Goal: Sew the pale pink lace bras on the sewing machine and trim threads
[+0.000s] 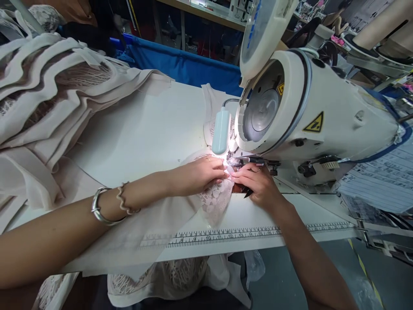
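Observation:
A pale pink lace piece (217, 202) with sheer fabric (161, 219) trailing to the left lies under the needle area of a white sewing machine (277, 103). My left hand (196, 174) presses on the lace just left of the needle, fingers bent and close together. At the right of the needle, my right hand (256, 181) pinches the edge of the same lace between thumb and fingers. A dark pointed tool (248, 193) pokes out below the right palm; its kind is mostly hidden. A pale green lamp (220, 131) lights the spot, and the needle itself is lost in glare.
Stacked pale fabric pieces with lace (64, 86) cover the table's left side. A printed ruler strip (209, 236) runs along the front edge. Blue cloth (183, 64) hangs behind the table. More lace fabric (167, 280) rests below the edge. A person (337, 19) sits far back right.

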The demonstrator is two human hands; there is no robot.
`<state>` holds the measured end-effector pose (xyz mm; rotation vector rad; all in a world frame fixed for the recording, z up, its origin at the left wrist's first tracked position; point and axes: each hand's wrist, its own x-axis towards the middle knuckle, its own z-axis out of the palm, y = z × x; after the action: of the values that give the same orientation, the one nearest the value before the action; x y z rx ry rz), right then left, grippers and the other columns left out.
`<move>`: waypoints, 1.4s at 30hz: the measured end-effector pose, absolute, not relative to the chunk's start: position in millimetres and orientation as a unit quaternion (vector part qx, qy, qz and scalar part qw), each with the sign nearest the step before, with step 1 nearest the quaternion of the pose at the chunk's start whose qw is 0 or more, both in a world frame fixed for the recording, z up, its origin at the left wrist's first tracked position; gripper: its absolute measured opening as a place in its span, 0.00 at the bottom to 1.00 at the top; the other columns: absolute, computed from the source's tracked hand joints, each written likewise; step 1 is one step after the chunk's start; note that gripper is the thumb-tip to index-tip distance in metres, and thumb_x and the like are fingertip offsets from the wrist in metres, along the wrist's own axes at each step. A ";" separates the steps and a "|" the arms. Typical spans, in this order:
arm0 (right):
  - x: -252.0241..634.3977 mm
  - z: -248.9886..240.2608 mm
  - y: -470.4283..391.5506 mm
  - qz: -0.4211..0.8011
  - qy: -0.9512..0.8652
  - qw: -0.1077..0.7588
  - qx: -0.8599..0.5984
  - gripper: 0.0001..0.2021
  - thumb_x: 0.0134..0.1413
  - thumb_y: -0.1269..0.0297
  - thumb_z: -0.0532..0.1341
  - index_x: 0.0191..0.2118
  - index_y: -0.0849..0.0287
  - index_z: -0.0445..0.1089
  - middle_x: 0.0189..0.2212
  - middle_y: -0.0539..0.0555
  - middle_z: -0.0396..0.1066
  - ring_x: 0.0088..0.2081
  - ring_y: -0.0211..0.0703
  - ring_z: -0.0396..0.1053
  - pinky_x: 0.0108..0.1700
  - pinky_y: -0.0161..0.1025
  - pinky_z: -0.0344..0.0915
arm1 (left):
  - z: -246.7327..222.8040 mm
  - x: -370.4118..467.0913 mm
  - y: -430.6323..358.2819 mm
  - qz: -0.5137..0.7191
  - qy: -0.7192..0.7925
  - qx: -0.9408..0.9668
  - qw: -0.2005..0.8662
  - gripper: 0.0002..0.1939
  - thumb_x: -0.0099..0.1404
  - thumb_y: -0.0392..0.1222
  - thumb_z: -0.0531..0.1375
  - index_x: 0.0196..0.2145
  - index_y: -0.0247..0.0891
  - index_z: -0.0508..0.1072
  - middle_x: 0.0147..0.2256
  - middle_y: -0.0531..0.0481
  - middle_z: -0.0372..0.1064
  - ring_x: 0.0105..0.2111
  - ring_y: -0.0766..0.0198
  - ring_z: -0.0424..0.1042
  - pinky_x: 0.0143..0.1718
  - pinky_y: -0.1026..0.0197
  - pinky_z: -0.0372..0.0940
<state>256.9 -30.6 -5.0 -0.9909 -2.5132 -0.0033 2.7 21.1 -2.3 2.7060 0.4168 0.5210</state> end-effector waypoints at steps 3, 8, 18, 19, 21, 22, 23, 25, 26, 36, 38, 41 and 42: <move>256.7 -4.8 -31.1 0.000 -0.905 0.220 -0.365 0.22 0.60 0.83 0.51 0.47 0.53 0.77 0.44 0.53 0.81 0.46 0.48 0.73 0.45 0.47 0.69 | 0.8 0.1 30.8 0.166 0.152 0.956 0.187 0.18 0.77 0.36 0.48 0.49 0.35 0.77 0.42 0.42 0.73 0.41 0.58 0.69 0.44 0.56 0.67; 255.9 -3.9 -30.5 0.005 -0.905 0.216 -0.367 0.28 0.53 0.86 0.50 0.51 0.54 0.75 0.48 0.53 0.79 0.49 0.50 0.73 0.48 0.49 0.71 | -0.3 1.1 36.5 0.157 0.181 0.953 0.183 0.19 0.78 0.39 0.46 0.49 0.35 0.76 0.46 0.42 0.74 0.42 0.59 0.71 0.45 0.57 0.65; 253.1 -8.9 -27.6 0.016 -0.897 0.239 -0.373 0.26 0.56 0.85 0.49 0.52 0.55 0.72 0.49 0.55 0.79 0.51 0.50 0.74 0.53 0.50 0.71 | 6.2 0.1 23.8 0.148 0.093 0.975 0.137 0.16 0.71 0.27 0.55 0.42 0.46 0.78 0.51 0.51 0.76 0.53 0.58 0.70 0.49 0.53 0.58; 252.4 -8.8 -27.5 0.023 -0.895 0.238 -0.376 0.24 0.58 0.83 0.50 0.52 0.55 0.72 0.48 0.56 0.79 0.51 0.50 0.74 0.53 0.50 0.70 | 5.6 1.1 23.0 0.141 0.091 0.976 0.135 0.14 0.70 0.29 0.58 0.44 0.47 0.79 0.51 0.51 0.75 0.52 0.57 0.71 0.47 0.53 0.57; 250.8 -8.2 -27.7 0.032 -0.892 0.234 -0.385 0.19 0.61 0.80 0.52 0.52 0.55 0.72 0.46 0.56 0.79 0.49 0.51 0.74 0.54 0.50 0.70 | 2.9 4.2 20.3 0.133 0.111 0.979 0.109 0.14 0.68 0.38 0.64 0.51 0.46 0.76 0.52 0.47 0.74 0.47 0.55 0.71 0.42 0.53 0.57; 250.2 -7.9 -27.9 0.034 -0.891 0.231 -0.390 0.18 0.62 0.78 0.53 0.52 0.55 0.72 0.46 0.56 0.78 0.49 0.50 0.74 0.54 0.50 0.70 | 1.2 6.0 18.2 0.131 0.127 0.979 0.088 0.18 0.67 0.43 0.66 0.54 0.43 0.75 0.51 0.44 0.74 0.43 0.54 0.71 0.40 0.53 0.57; 249.7 -7.8 -28.2 0.034 -0.889 0.230 -0.394 0.18 0.63 0.77 0.53 0.53 0.56 0.72 0.46 0.57 0.78 0.48 0.50 0.75 0.54 0.50 0.70 | -0.6 7.7 15.7 0.132 0.140 0.979 0.063 0.22 0.66 0.47 0.67 0.55 0.39 0.73 0.49 0.43 0.74 0.41 0.54 0.71 0.38 0.53 0.57; 249.8 -7.9 -28.7 0.027 -0.888 0.229 -0.397 0.20 0.63 0.78 0.52 0.54 0.56 0.72 0.47 0.57 0.78 0.49 0.49 0.74 0.55 0.49 0.70 | -3.3 9.7 10.1 0.141 0.149 0.979 0.018 0.25 0.66 0.52 0.67 0.54 0.32 0.73 0.46 0.41 0.74 0.38 0.55 0.70 0.37 0.54 0.57; 250.3 -8.0 -28.9 0.024 -0.889 0.227 -0.397 0.20 0.63 0.79 0.51 0.54 0.56 0.72 0.47 0.57 0.77 0.50 0.49 0.74 0.54 0.48 0.70 | -4.2 10.1 7.4 0.148 0.148 0.978 -0.001 0.23 0.68 0.52 0.65 0.52 0.32 0.74 0.45 0.42 0.75 0.38 0.55 0.70 0.37 0.54 0.57; 251.3 -4.6 -30.3 -0.011 -0.906 0.280 -0.318 0.14 0.64 0.79 0.56 0.44 0.57 0.75 0.43 0.56 0.80 0.46 0.47 0.75 0.49 0.46 0.71 | -6.3 7.7 5.2 0.168 0.136 0.976 0.024 0.13 0.76 0.42 0.54 0.44 0.31 0.74 0.42 0.40 0.73 0.40 0.55 0.69 0.40 0.54 0.63; 250.5 -4.5 -30.6 -0.009 -0.906 0.282 -0.314 0.13 0.63 0.79 0.57 0.43 0.57 0.75 0.44 0.55 0.81 0.46 0.47 0.75 0.49 0.46 0.71 | -6.1 7.2 6.6 0.166 0.140 0.976 0.035 0.13 0.77 0.42 0.52 0.43 0.32 0.74 0.42 0.40 0.73 0.39 0.55 0.68 0.39 0.54 0.63; 250.4 -4.7 -30.7 -0.006 -0.906 0.277 -0.321 0.13 0.62 0.79 0.57 0.43 0.56 0.75 0.43 0.54 0.81 0.46 0.47 0.75 0.48 0.46 0.70 | -6.3 6.4 9.1 0.177 0.138 0.974 0.025 0.14 0.76 0.43 0.52 0.47 0.33 0.74 0.42 0.40 0.73 0.38 0.55 0.66 0.37 0.54 0.63; 250.5 -4.7 -30.6 -0.004 -0.906 0.272 -0.326 0.14 0.62 0.80 0.56 0.44 0.56 0.75 0.43 0.54 0.80 0.46 0.47 0.75 0.48 0.45 0.71 | -6.4 6.3 9.9 0.182 0.138 0.973 0.018 0.13 0.76 0.42 0.52 0.47 0.33 0.74 0.42 0.40 0.73 0.38 0.55 0.66 0.37 0.54 0.62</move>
<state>250.5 -30.6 -4.7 -0.8773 -2.4383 -0.0105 6.3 9.9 -6.4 3.0227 0.4293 0.5636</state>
